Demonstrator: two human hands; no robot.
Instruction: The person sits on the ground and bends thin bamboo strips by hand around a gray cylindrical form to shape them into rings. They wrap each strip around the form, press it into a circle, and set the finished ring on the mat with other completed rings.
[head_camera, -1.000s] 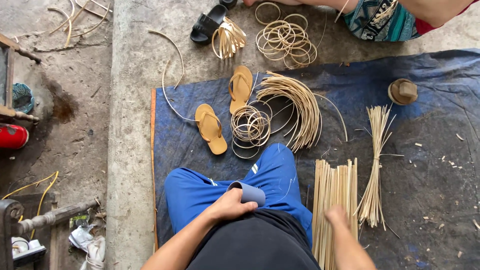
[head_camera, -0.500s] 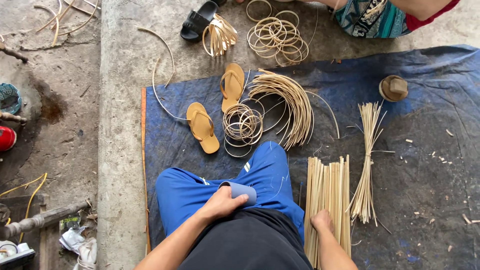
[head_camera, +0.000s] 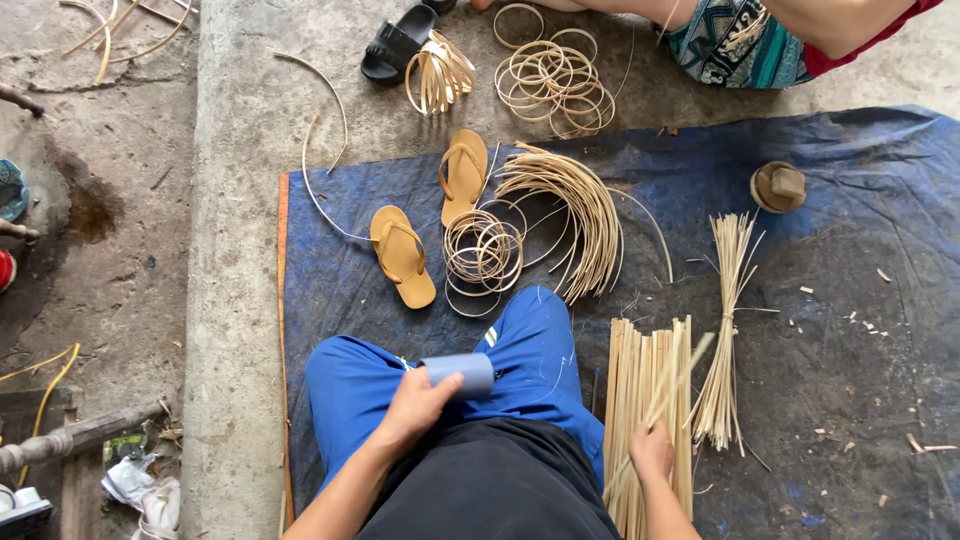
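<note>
At the lower middle, the left hand (head_camera: 418, 402) wraps its fingers around a short grey-blue plastic tube (head_camera: 462, 374) resting on the blue-trousered lap. Lower right, the right hand (head_camera: 652, 452) pinches one strip from the flat bundle of pale bamboo strips (head_camera: 648, 380) on the blue tarpaulin (head_camera: 850, 330). Beyond lie coiled cane rings (head_camera: 482, 252) and two tan flip-flops (head_camera: 403, 255).

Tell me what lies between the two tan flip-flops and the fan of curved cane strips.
In the head view, a pile of coiled cane rings lies on the blue tarp between the flip-flops and the curved strips.
</note>
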